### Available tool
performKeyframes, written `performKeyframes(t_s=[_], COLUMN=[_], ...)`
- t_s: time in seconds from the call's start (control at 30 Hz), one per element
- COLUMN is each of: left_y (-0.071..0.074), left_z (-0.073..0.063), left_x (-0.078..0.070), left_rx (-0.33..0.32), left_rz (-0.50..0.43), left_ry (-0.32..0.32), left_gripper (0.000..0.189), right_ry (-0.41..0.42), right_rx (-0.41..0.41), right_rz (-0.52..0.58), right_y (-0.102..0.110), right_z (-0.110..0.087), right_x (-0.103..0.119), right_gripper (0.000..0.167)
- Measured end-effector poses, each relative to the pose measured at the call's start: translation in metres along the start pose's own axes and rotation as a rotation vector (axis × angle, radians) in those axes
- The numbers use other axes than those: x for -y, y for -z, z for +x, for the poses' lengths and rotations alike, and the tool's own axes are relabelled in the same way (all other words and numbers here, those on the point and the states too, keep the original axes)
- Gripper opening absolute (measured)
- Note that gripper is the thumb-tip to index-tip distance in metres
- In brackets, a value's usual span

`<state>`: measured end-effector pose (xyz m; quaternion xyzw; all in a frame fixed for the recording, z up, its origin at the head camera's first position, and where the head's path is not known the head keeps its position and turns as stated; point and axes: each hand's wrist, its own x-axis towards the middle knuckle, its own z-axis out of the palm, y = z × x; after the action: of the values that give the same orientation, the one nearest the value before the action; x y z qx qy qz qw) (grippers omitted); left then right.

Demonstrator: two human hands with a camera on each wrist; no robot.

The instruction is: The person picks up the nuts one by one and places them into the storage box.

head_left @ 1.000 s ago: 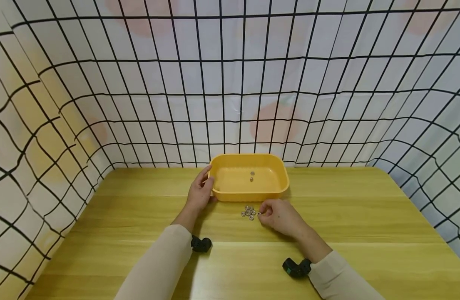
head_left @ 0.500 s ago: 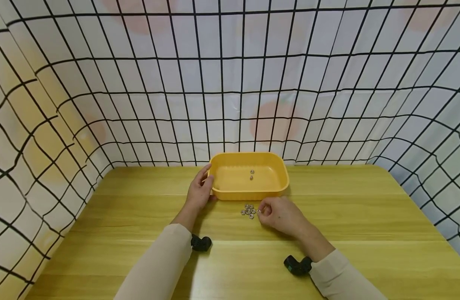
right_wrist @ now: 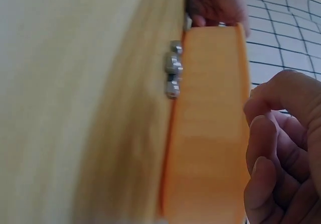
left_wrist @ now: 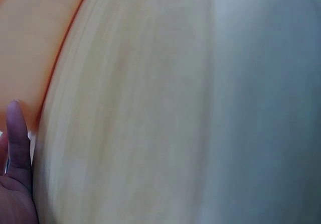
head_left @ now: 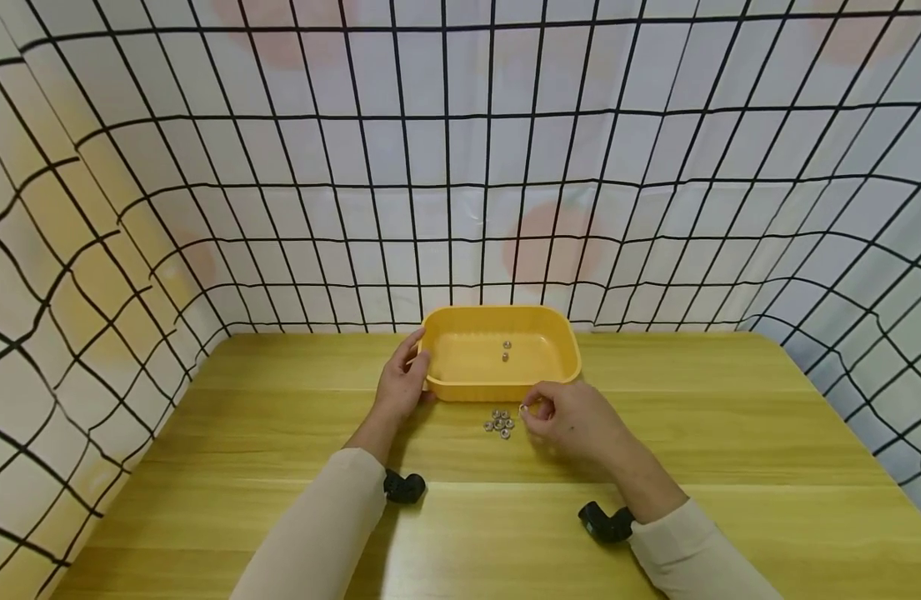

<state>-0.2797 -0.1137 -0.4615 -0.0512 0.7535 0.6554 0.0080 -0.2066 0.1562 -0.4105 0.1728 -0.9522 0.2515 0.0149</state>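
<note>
A yellow plastic tray (head_left: 498, 392) stands on the table, with two small metal nuts (head_left: 507, 345) lying inside. My left hand (head_left: 400, 385) holds the tray's left end, its thumb (left_wrist: 18, 133) laid along the wall. Between the thumb and index finger of my right hand (head_left: 576, 417) a small nut (head_left: 523, 409) is pinched, just in front of the tray's near wall. Several more nuts (head_left: 499, 423) sit in a cluster on the table, left of those fingertips; in the right wrist view these nuts (right_wrist: 173, 66) show beside the tray wall.
The wooden table (head_left: 490, 533) spreads out on both sides of the tray. Behind it rises a black grid net (head_left: 490, 183) over a pale printed sheet, which also lines both sides. A black device (head_left: 405, 488) sits at the left wrist, another device (head_left: 606, 522) at the right.
My right hand has picked a nut from the right side of the cluster and moved it slightly up toward the tray. The left hand and tray stay in place.
</note>
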Motion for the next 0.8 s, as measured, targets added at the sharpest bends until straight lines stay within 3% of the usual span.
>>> performKeyframes(t_s=[0.33,0.8], left_y=[-0.002,-0.001], left_z=[-0.001,-0.001], left_x=[-0.002,-0.002], left_rx=[-0.008,-0.015], left_rz=[0.005,0.011], left_ry=[0.008,0.016], left_gripper=[0.046,0.045], right_ry=[0.004,-0.025], right_rx=[-0.036,-0.011], right_rz=[0.057,-0.013], right_y=[0.014,0.034], right_z=[0.012,0.056], right_x=[-0.001,-0.010], right_gripper=[0.008,0.017])
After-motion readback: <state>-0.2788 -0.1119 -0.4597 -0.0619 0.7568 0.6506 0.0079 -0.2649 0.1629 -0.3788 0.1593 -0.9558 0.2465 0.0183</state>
